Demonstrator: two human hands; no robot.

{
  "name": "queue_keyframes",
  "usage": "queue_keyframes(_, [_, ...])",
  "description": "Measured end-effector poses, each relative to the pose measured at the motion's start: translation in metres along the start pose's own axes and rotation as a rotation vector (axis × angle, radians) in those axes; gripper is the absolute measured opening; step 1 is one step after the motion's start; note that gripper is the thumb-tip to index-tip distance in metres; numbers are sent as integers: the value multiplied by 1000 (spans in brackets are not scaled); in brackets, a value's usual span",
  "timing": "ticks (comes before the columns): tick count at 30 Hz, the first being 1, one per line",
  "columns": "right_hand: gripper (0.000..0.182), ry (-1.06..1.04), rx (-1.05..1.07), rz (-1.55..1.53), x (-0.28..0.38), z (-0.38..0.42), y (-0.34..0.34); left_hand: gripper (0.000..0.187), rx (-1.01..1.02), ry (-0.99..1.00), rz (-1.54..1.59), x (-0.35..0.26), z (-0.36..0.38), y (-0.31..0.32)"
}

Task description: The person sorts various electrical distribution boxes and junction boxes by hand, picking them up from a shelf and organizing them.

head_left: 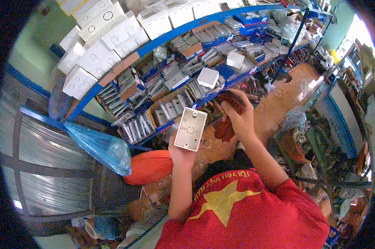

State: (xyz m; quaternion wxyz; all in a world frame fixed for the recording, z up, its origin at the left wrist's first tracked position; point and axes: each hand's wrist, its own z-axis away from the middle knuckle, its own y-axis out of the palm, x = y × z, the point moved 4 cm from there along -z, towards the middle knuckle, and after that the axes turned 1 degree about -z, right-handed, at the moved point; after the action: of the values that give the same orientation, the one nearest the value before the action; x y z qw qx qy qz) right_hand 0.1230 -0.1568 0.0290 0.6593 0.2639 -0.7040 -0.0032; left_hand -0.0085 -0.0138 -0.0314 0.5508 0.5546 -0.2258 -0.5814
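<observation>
My left hand is closed on a white rectangular electrical back box. The box's open side faces me, showing a round knockout and small screw tabs inside. Most of the fingers are hidden behind it. To the right of the box, my right hand grips a dark reddish-brown cloth, which hangs below the fingers. The cloth is apart from the box. Beyond my hands, two white square boxes sit on top of the packed goods on the shelf.
A blue-edged shelf holds stacked white boxes above and cartons of bagged parts below. A blue plastic bag hangs at the left, beside a red-orange rounded object. Cluttered goods lie along the right of the tiled floor.
</observation>
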Motion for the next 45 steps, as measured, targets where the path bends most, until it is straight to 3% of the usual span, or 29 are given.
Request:
queue_keyframes(3, [28, -119, 81, 159, 4, 4, 6, 49, 74, -14, -7, 3, 1, 3])
queue_keyframes(7, [25, 85, 196, -65, 9, 15, 11, 50, 103, -54, 8, 7, 0, 2])
queue_keyframes(9, [25, -6, 203, -29, 7, 14, 11, 50, 121, -57, -20, 9, 2, 3])
queue_keyframes(12, [23, 58, 244, -37, 12, 19, 11, 49, 54, -54, 18, 10, 3, 1])
queue_keyframes(17, [23, 98, 353, 206, 21, 29, 21, 46, 23, -16, 54, 9, 2, 2])
queue_keyframes(18, [26, 80, 323, 127, 25, 34, 28, 44, -9, 16, 96, 9, 3, 12])
queue_keyframes(19, [30, -21, 369, 234, 27, 38, 32, 43, -40, 50, 138, 7, 5, 16])
queue_keyframes(20, [35, -155, 412, 394, 25, 42, 34, 42, 165, 29, 107, 7, 1, 2])
queue_keyframes(21, [40, -291, 451, 556, 27, 46, 39, 43, 125, 50, 55, 6, 1, 1])
queue_keyframes(24, [43, -243, 622, 892, 31, 63, 51, 42, -43, 99, -72, 5, 9, 19])
queue_keyframes(27, [46, -421, 489, 955, 15, 72, 59, 42, -67, 179, -291, 6, 6, 10])
queue_keyframes(31, [32, -114, 525, 798, 4, 72, 60, 42, -59, 574, -719, 2, 9, 8])
queue_keyframes(35, [31, -75, 562, 444, -15, 78, 59, 40, -110, 745, -837, 0, 18, 9])
queue_keyframes(37, [35, 56, 690, 317, -19, 75, 57, 41, -104, 765, -793, 2, 16, 6])
queue_keyframes(40, [44, -160, 721, 452, 4, 83, 57, 40, -41, 740, -800, 3, 13, -6])
queue_keyframes(45, [51, -211, 758, 603, 6, 74, 50, 38, 29, 578, -760, 15, 16, 7])
